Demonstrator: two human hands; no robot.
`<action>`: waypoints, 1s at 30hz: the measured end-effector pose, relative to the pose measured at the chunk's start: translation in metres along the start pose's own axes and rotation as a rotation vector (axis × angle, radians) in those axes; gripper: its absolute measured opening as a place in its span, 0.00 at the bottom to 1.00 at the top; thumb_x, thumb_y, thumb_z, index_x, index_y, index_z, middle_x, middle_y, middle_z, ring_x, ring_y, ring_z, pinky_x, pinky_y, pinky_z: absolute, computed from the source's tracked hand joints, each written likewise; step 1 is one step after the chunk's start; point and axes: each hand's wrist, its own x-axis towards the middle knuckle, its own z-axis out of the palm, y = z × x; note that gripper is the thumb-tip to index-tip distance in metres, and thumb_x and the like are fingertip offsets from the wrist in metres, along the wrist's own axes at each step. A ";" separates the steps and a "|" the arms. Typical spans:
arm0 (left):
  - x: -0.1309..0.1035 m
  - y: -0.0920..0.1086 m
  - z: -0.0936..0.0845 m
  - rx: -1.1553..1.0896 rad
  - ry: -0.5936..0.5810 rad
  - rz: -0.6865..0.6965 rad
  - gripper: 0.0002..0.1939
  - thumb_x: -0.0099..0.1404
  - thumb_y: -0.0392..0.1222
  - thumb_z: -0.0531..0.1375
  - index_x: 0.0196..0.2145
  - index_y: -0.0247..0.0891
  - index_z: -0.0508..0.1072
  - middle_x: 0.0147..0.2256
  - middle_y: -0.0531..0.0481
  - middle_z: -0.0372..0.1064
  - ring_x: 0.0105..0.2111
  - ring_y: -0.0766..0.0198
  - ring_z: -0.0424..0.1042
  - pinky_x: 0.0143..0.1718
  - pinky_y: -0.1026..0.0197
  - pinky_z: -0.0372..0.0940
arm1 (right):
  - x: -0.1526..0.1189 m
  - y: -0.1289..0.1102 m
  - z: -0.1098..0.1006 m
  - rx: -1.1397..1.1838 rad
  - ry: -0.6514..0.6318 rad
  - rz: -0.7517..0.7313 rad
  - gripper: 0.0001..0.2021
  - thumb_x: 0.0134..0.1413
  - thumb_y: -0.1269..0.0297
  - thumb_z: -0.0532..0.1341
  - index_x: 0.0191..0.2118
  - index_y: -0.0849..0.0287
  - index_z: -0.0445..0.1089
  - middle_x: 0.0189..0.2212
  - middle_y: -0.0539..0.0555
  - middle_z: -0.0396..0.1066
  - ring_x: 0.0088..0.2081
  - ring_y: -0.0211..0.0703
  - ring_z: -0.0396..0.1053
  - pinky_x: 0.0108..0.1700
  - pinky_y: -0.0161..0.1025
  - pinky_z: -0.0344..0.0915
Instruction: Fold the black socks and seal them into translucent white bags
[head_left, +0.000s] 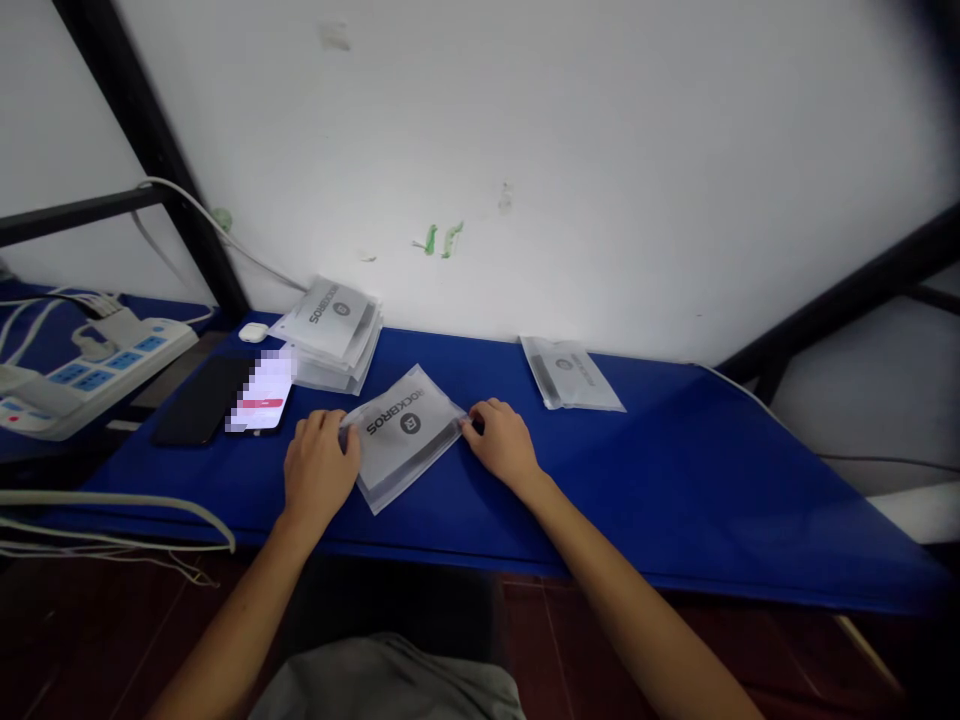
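A translucent ROCKBROS packet [405, 428] lies flat and slanted on the blue table [675, 480] in front of me. My left hand [321, 462] grips its left corner between thumb and fingers. At the packet's right corner, my right hand [501, 438] pinches the edge with thumb and fingertips. Behind my left hand sits a pile of similar packets [334, 325] against the wall. One more packet [574, 374] rests by itself at the back, right of my right hand.
Left of the pile are a lit phone [262, 395], a dark phone [201, 402] and a white earbud case [253, 332]. A power strip [112, 365] with cables stands at the far left. Black metal bars [847, 300] frame the wall.
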 end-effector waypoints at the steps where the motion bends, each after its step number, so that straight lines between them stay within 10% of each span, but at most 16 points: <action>1: -0.001 0.000 0.002 -0.001 0.033 0.031 0.16 0.65 0.42 0.51 0.47 0.34 0.70 0.47 0.39 0.68 0.48 0.47 0.66 0.44 0.48 0.65 | 0.000 -0.002 0.001 0.003 0.004 -0.014 0.07 0.58 0.64 0.58 0.36 0.60 0.72 0.36 0.56 0.72 0.40 0.47 0.68 0.39 0.39 0.59; 19: -0.011 0.019 0.004 -0.009 -0.063 0.335 0.21 0.67 0.46 0.52 0.55 0.39 0.65 0.61 0.39 0.57 0.61 0.46 0.53 0.60 0.35 0.48 | -0.007 -0.024 0.005 0.030 -0.034 -0.131 0.09 0.60 0.63 0.56 0.41 0.60 0.72 0.40 0.58 0.72 0.42 0.48 0.67 0.42 0.41 0.59; 30: -0.014 -0.013 -0.009 0.091 0.006 0.027 0.21 0.68 0.44 0.50 0.54 0.32 0.66 0.51 0.37 0.67 0.51 0.46 0.65 0.47 0.46 0.63 | 0.002 -0.029 -0.003 0.036 -0.120 -0.051 0.09 0.58 0.65 0.57 0.41 0.61 0.71 0.41 0.58 0.71 0.44 0.48 0.67 0.40 0.40 0.59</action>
